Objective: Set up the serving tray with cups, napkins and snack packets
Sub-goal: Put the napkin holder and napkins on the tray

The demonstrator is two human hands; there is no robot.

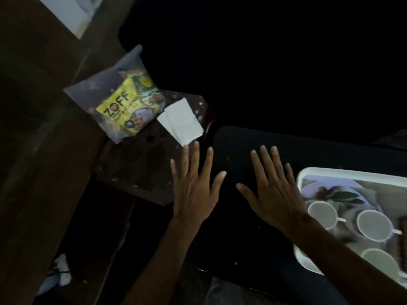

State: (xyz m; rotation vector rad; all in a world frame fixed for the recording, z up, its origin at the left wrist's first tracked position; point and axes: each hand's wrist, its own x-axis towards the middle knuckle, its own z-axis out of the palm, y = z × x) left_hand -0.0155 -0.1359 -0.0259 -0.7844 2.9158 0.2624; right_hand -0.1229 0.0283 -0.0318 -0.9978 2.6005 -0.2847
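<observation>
Your left hand [193, 190] and right hand [273, 194] hover, fingers spread wide, holding nothing.
Napkin [180, 121] and snack packet [123, 106] lie side by side at eleven o'clock; tray [352, 174] with three cups [321, 214] at four.

A small dark wooden table [141, 172], left of centre, carries a yellow snack packet [123, 102] at its upper-left end and a folded white napkin [180, 122] just beside it. At right, a black padded surface [264, 137] bears a white tray [330, 171] holding three white cups [374, 225].

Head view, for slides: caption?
Open left hand and right hand between folded white napkin, yellow snack packet and white tray holding three white cups.
</observation>
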